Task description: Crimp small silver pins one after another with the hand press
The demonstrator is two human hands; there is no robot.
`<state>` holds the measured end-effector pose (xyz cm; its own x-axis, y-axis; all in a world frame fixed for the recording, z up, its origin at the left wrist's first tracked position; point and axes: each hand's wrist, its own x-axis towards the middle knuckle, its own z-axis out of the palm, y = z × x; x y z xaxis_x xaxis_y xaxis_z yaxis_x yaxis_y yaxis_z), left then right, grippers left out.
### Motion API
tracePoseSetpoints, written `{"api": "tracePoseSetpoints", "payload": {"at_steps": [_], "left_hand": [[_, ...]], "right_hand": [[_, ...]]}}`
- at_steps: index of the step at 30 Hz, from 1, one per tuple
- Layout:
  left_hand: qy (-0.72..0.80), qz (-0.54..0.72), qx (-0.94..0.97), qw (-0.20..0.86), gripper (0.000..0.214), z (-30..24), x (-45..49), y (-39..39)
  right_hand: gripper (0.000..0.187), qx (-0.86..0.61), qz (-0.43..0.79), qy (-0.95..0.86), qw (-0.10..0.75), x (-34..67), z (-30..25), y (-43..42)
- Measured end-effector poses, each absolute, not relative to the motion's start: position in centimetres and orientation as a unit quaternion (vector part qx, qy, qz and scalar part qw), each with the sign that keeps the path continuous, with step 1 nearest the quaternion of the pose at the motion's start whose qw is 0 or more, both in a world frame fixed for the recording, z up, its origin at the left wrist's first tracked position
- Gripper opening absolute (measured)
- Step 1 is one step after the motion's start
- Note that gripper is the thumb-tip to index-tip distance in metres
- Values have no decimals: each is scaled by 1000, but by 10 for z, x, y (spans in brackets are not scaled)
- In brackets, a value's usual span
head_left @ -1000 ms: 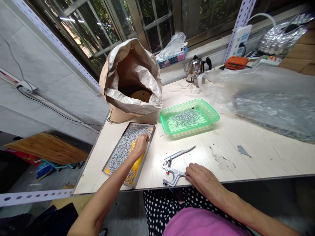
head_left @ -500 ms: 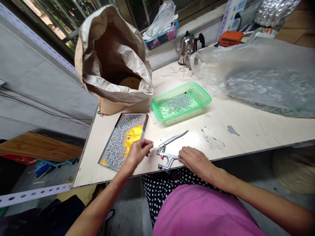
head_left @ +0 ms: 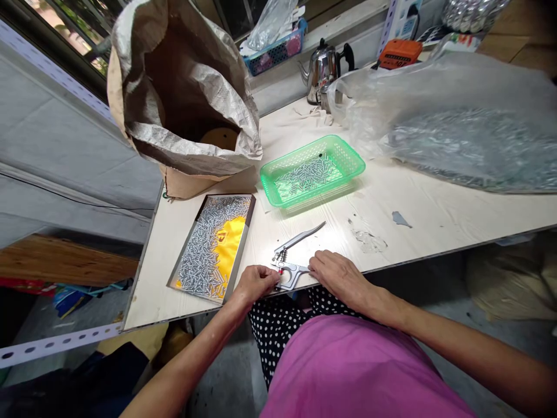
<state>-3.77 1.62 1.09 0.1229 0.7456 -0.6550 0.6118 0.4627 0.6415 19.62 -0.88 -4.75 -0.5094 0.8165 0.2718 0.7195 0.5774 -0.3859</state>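
Snap-fastener-type hand pliers (head_left: 299, 269), silvery with a spring and a red tip in the jaw, lie at the table's front edge with their handles spread apart. My right hand (head_left: 337, 276) has its fingers closed on the end of the lower handle. At the jaw, my left hand (head_left: 259, 283) is pinched with its fingertips touching or very near the red tip; whatever it holds is too small to make out. Left of it lies a shallow tray (head_left: 231, 235) with a yellow bottom, partly covered by many small silvery metal pieces.
Behind the pliers stands a green plastic basket (head_left: 357, 166) with similar pieces in it. A large open paper sack (head_left: 191, 168) is at the back left. A filled clear plastic bag (head_left: 461, 128) lies at the right, near a metal kettle (head_left: 321, 72).
My left hand has moved from beside the tray to the pliers' jaw, fingertips pinched. My right hand stays on the handle. The view has shifted slightly.
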Motion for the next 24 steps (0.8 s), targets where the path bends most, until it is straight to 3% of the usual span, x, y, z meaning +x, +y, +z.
{"api": "tracePoseSetpoints", "payload": {"at_steps": [12,19,24], "left_hand": [[653,3,513,558,45,7,-38,28],[662,-8,653,368,27,6,-33,22],[655,-32,552,515,37,7,-39,27]], "right_hand": [[7,-446,113,-862,213,196,-44,-9],[10,-451,111,-863,202,195,-42,-8],[13,-448,123,-862,206,197,-39,-8]]}}
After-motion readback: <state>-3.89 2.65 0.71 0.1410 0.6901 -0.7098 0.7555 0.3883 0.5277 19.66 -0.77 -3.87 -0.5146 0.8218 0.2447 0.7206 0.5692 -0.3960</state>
